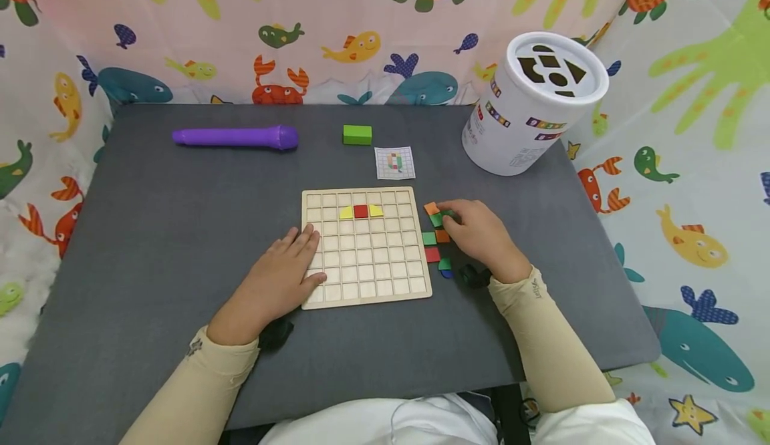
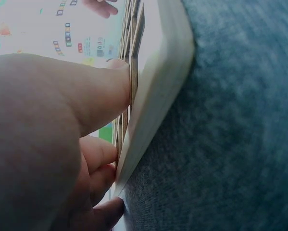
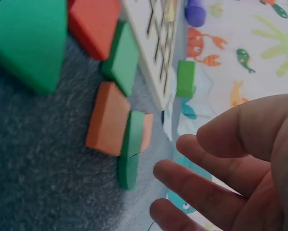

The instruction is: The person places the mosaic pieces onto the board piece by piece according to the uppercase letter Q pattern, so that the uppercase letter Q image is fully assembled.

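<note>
Grid board (image 1: pixel 365 274) lay flat on tabletop (image 1: pixel 180 231), between left hand (image 1: pixel 277 281) and right hand (image 1: pixel 481 234). Left hand rested on it, fingers straight, thumb spread. Right hand had thumb and fingers apart, close to loose tiles (image 1: pixel 442 236) just to its left. White tub (image 1: pixel 520 121) stood beyond right hand; purple stick (image 1: pixel 234 138) beyond left hand; small card (image 1: pixel 395 163) beyond, between both.

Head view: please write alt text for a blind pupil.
A person's left hand rests on a wooden grid board holding one red piece and two yellow pieces; the right hand is beside loose coloured pieces to the board's right. Beyond are a purple rod, green block, pattern card and white tub.
</note>
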A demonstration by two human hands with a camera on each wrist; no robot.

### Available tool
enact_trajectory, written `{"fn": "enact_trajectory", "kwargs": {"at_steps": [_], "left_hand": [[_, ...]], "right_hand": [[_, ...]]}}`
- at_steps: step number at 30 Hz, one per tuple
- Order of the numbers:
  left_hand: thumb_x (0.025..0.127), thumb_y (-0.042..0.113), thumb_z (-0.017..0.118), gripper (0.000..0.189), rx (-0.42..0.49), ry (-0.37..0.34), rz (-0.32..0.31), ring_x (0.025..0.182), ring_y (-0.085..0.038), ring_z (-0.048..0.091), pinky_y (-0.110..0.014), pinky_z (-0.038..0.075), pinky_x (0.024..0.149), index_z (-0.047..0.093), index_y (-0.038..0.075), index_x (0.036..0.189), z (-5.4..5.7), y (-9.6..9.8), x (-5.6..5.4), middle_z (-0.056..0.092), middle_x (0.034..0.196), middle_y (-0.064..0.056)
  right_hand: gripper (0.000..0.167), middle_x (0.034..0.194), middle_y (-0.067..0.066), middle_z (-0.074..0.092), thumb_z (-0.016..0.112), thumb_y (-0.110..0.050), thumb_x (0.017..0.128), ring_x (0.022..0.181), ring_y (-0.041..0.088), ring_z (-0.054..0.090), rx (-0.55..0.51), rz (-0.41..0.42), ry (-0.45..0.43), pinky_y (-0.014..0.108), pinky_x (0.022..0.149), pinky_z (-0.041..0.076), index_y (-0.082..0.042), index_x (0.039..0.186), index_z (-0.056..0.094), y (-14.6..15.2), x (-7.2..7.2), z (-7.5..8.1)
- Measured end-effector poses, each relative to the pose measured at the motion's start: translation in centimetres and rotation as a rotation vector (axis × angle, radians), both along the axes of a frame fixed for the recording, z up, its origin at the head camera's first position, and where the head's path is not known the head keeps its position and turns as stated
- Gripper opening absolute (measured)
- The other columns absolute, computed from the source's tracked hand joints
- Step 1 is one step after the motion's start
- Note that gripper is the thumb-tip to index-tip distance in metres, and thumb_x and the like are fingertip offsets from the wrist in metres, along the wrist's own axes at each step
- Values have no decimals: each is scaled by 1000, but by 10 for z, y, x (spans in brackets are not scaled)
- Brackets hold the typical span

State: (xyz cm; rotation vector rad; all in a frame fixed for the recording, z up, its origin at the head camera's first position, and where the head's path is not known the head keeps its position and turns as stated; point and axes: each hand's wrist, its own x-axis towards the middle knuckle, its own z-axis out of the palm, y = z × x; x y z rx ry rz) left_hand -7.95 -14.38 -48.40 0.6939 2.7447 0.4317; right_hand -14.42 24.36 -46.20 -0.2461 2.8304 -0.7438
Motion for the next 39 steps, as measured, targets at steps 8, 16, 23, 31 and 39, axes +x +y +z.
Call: {"fn": "enact_trajectory", "kwargs": {"at_steps": [8,16,23,31,39], "left_hand": [[109,40,61,80,17,31,-5,159,-47,18,-62,22,125,27,-6,166,-3,-3,1,20,174,-21],[110,40,60,80,11,5,8,159,-46,18,-61,21,126,27,-6,166,-10,-2,0,21,174,-21],[110,40,60,80,17,22,7,159,-46,18,-61,21,126,27,-6,166,-7,-2,2,20,174,-21],[110,40,60,80,28,6,6,160,-44,17,-60,20,127,26,-4,167,-13,-6,1,18,175,-19],[109,43,61,81,19,16,17,161,-41,15,-60,20,127,26,-1,168,-15,-8,-2,18,176,-16]], "right_hand": [[39,143,13,66,61,-20,106,134,35,59,68,2,22,58,106,50,-11,142,72,-3,3,0],[33,132,9,71,70,-24,102,123,34,63,176,41,45,56,100,54,-15,133,78,-4,-2,-18],[35,119,5,75,73,-39,102,104,27,69,279,24,121,49,79,60,-17,129,78,-22,-18,-13],[21,94,-1,75,78,-32,96,78,19,66,318,30,161,41,62,57,-16,111,80,-49,-27,-7],[13,92,-7,77,80,-33,98,66,13,56,163,302,155,30,47,40,-22,100,86,-122,-17,15]]}}
